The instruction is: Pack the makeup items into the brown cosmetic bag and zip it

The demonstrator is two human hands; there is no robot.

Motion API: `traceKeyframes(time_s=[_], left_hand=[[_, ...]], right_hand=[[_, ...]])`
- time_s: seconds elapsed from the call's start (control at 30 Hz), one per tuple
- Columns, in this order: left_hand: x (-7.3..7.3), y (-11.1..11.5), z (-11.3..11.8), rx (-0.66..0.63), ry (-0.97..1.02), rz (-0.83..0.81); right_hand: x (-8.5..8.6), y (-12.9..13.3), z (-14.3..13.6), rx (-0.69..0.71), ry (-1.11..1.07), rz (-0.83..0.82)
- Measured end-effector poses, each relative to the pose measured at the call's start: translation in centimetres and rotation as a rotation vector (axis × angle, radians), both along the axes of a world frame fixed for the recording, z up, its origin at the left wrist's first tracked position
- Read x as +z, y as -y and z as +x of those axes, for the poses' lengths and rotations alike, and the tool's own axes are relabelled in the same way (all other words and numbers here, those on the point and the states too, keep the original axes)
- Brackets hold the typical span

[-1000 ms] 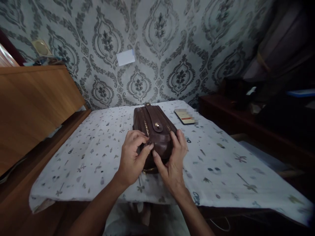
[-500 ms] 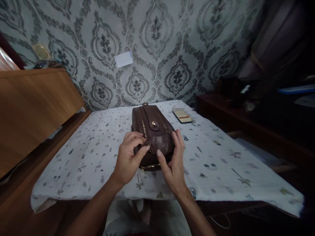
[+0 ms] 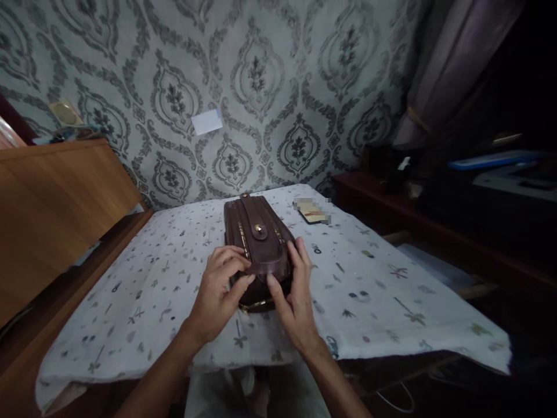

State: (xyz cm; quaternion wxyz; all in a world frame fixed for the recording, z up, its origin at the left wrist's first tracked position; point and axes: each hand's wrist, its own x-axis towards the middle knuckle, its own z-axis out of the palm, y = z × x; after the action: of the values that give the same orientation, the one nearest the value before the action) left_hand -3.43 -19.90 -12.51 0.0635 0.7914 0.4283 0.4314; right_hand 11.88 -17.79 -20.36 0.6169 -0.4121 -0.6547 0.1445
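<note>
A dark brown leather bag (image 3: 256, 220) with gold zippers and a strap with a gold stud lies on the cloth-covered table, its long side pointing away from me. My left hand (image 3: 220, 290) is at its near left corner, thumb and fingers closed on the edge beside a zipper. My right hand (image 3: 298, 296) wraps the near right corner, with the thumb pressed on the front end and the fingers along the side. Below the hands, a gold zipper (image 3: 256, 305) crosses the bag's near end. What lies under my fingertips is partly hidden.
The table wears a white patterned cloth (image 3: 374, 302). Behind the bag to the right lies a flat dark-edged card-like item (image 3: 312, 212), partly blurred out. A wooden cabinet (image 3: 56, 215) borders the left side, a dark red ledge (image 3: 418, 220) the right, and the patterned wall the back.
The camera view has turned slightly, so everything sits further left and lower. My thumbs have come a little closer at the bag's near end, and its flap looks smoothed flatter.
</note>
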Motion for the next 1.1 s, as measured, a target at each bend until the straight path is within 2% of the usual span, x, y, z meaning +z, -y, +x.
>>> traceKeyframes(time_s=[0.1,0.23,0.43,0.57,0.73,0.93,1.1], left_hand=[[0.1,0.2,0.7,0.075,-0.083,0.068],[0.7,0.1,2.8,0.219,-0.218,0.204],[1.8,-1.6,5.7,0.229,-0.408,0.261],[1.9,-2.9,6.3,0.214,-0.333,0.191],[1.6,-3.9,6.0,0.201,-0.213,0.166],[1.4,-4.1,5.8,0.190,-0.198,0.162],[1.3,-4.0,5.9,0.194,-0.053,0.102]], right_hand=[[-0.4,0.0,0.1,0.011,-0.142,-0.087],[-1.0,-0.2,0.2,0.045,-0.350,-0.209],[-1.1,-0.5,0.2,0.139,-0.468,-0.242],[-0.9,-0.6,0.5,0.186,-0.541,-0.284],[-1.0,-1.0,1.0,0.233,-0.562,-0.252],[-1.1,-1.3,0.6,0.229,-0.567,-0.237],[-1.7,-1.1,0.3,0.213,-0.471,-0.247]])
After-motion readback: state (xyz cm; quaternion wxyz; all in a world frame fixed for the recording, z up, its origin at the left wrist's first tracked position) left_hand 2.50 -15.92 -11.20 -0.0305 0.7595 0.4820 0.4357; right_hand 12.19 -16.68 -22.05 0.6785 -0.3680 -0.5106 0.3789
